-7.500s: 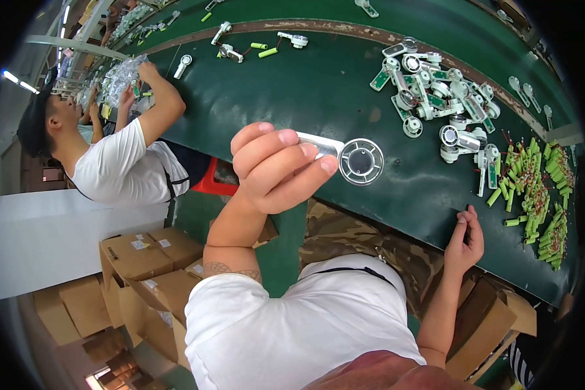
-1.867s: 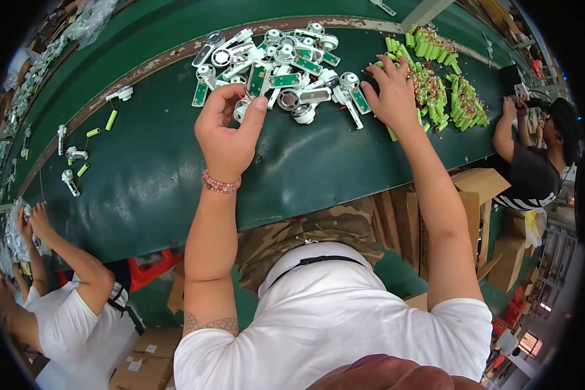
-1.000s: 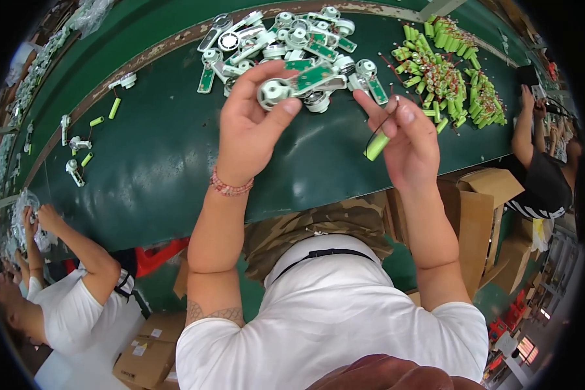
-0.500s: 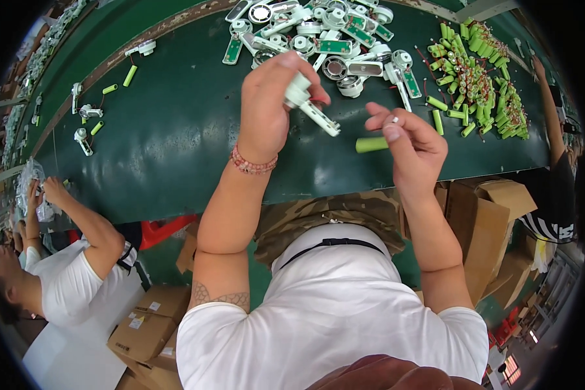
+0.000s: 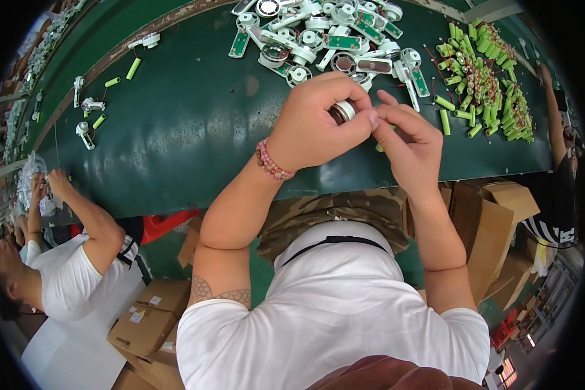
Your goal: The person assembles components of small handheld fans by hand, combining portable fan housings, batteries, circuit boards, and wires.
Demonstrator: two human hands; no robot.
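Note:
My left hand [image 5: 318,123] is closed around a white handheld-fan housing [image 5: 346,110]. Its round end, with a dark rim, shows between thumb and fingers; the stick-like handle is hidden. My right hand [image 5: 409,140] touches the left one at the fingertips. Under its curled fingers is a green cylindrical battery [image 5: 379,148], mostly covered. Whatever is pinched where the fingertips meet is too small to make out. Beyond both hands lies a heap of white fan housings [image 5: 341,42], some with green circuit boards and wires.
Many green batteries with red wires [image 5: 465,81] are piled on the dark green bench [image 5: 175,149] at the right. Loose fan parts [image 5: 84,135] and batteries lie at the left. Cardboard boxes [image 5: 478,227] stand below. Co-workers sit at the left [image 5: 78,260] and right [image 5: 552,188].
My left hand has moved right and turned, bringing the fan housing to my right hand. The handle, visible before, is now hidden. My fingertips now meet, and the battery is more covered.

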